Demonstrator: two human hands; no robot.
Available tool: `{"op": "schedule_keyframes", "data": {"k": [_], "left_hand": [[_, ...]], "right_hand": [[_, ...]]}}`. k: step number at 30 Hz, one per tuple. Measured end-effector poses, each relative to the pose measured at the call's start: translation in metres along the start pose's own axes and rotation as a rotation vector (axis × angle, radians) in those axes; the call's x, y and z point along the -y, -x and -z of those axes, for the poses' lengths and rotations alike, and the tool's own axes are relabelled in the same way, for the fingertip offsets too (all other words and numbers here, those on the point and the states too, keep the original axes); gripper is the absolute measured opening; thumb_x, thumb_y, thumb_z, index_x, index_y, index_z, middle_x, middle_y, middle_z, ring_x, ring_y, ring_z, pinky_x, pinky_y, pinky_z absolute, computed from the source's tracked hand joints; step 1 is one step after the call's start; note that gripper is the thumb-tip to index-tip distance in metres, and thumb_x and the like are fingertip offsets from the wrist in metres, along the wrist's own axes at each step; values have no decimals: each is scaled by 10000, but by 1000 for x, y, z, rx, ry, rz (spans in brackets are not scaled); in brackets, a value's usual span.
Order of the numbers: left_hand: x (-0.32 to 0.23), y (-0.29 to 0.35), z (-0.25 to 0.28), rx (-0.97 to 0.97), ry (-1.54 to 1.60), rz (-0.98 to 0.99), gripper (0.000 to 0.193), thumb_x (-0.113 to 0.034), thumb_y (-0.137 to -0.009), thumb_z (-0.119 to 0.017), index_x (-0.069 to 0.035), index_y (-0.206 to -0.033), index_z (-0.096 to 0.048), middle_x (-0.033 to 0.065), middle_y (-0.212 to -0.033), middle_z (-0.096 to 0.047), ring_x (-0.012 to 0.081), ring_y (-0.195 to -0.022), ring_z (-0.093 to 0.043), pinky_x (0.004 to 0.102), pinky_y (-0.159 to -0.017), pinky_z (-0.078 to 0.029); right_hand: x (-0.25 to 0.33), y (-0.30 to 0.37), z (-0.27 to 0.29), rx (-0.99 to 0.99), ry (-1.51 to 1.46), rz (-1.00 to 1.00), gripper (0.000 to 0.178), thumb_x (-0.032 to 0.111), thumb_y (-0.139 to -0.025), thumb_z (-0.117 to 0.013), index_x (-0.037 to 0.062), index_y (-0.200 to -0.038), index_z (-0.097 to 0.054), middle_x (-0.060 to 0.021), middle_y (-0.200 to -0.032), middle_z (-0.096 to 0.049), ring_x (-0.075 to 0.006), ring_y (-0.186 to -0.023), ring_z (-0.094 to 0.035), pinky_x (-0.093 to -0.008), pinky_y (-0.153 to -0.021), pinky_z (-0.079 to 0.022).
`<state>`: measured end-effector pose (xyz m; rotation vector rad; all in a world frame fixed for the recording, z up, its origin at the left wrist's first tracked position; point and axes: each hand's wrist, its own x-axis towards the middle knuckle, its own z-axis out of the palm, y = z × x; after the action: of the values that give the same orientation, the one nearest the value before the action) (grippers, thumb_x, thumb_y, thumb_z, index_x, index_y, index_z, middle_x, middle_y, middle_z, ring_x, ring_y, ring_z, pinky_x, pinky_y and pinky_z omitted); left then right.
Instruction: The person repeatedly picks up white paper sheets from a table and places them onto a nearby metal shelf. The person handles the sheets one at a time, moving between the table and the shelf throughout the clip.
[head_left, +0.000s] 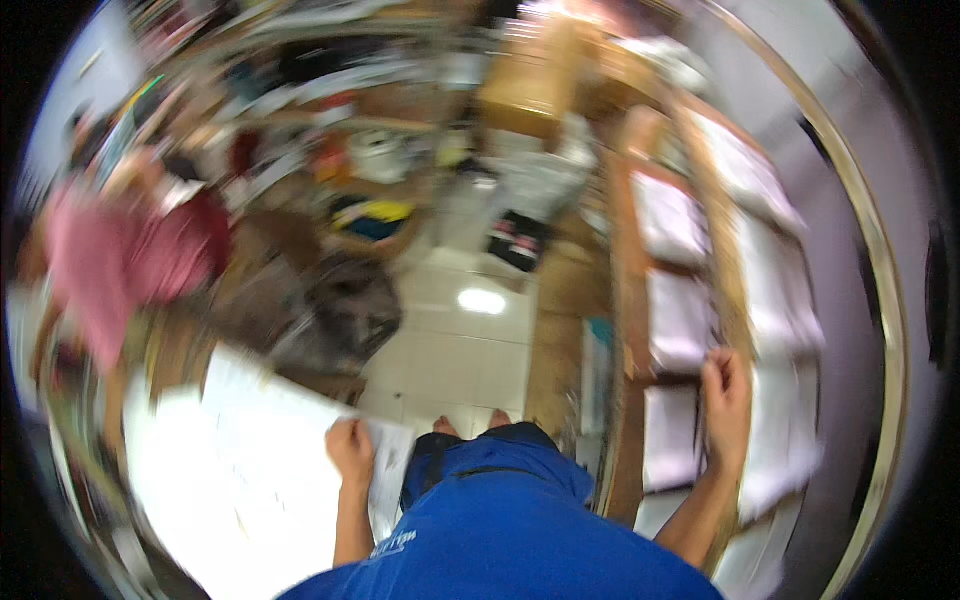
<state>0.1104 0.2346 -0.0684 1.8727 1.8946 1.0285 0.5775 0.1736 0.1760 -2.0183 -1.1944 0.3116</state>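
Note:
My left hand (350, 450), its fingers curled closed, is over the right edge of a bright white tabletop (260, 480). Whether anything is in its grasp is hidden. On my other side, my right hand (726, 400) is raised beside a wooden rack, with bent fingers drawn together; blur hides anything between them. Nearest to it are white packets or stacks in the rack, among them one white stack (680, 318) just beyond the fingers and another white stack (785, 430) to the right. I cannot tell whether the hand touches them.
A tiled floor (450, 340) runs ahead of my feet. A large dark plastic bag (345, 310) lies at the left, near a person in a pink top (130, 250). Brown cartons (530, 85) are piled at the back, with a black package (518, 240) in front. Cluttered shelves line the far left.

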Motion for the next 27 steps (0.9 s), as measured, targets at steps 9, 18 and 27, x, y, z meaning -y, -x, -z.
{"op": "schedule_keyframes", "data": {"k": [9,18,27], "left_hand": [[-17,29,53,-126,-20,87,113,-97,-808,-625,-48,-908,-645,94,-851,-594,264,-788,-580,383,-694,-443],[-3,44,132,-576,-439,324,330,-88,-740,-689,-52,-1057,-609,140,-1081,-573,327,-978,-549,421,-824,-443],[138,7,208,-557,-968,480,336,-125,-774,-631,-58,-1096,-567,117,-1153,-545,279,-1076,-519,432,-888,-413]], "right_hand": [[-43,20,-268,1119,-571,-368,154,187,-921,-592,59,-1006,-595,40,-721,-491,-49,-591,-434,-218,-495,-362],[-68,35,-334,1269,-305,-402,165,226,-930,-562,68,-976,-543,14,-651,-457,-79,-492,-407,-229,-426,-318],[-79,12,-324,1162,-226,-235,187,215,-928,-566,36,-980,-562,26,-645,-452,-76,-511,-419,-242,-447,-344]]}}
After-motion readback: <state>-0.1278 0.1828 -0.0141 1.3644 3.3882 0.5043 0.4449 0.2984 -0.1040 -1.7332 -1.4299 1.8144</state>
